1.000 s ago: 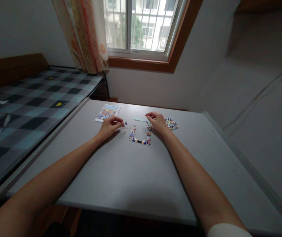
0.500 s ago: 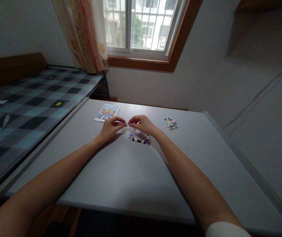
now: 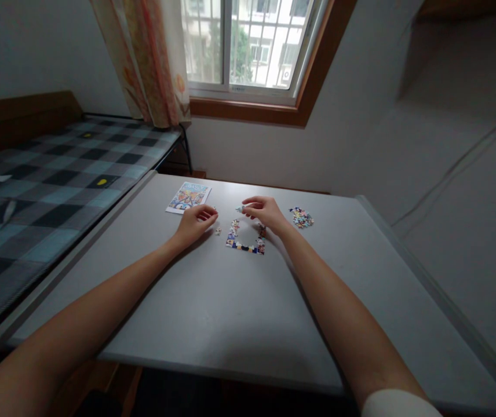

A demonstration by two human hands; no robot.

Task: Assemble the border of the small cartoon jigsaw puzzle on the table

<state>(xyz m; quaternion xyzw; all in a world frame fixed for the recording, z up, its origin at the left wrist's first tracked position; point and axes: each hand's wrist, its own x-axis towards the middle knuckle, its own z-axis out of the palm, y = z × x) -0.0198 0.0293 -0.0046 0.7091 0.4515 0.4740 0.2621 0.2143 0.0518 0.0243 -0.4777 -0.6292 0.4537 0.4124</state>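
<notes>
A partly joined jigsaw puzzle (image 3: 245, 248) lies on the white table as a U-shaped border, open at the far side. Just beyond it, my right hand (image 3: 265, 211) is closed, its fingertips at a few small pale-blue puzzle pieces (image 3: 239, 209). To the left of the border, my left hand (image 3: 196, 223) has its thumb and fingers pressed together; what they hold, if anything, is too small to make out. A loose puzzle piece (image 3: 218, 231) lies between my left hand and the border.
A colourful picture sheet (image 3: 188, 196) lies behind my left hand. Right of my right hand is a heap of loose puzzle pieces (image 3: 302, 218). A checked bed (image 3: 121, 156) runs along the left side of the table (image 3: 178, 313), and a window (image 3: 252, 46) is ahead.
My hands were together above the border's upper left and have parted. My right hand has moved right and away, with the pale-blue pieces at its fingertips; my left hand has shifted slightly left.
</notes>
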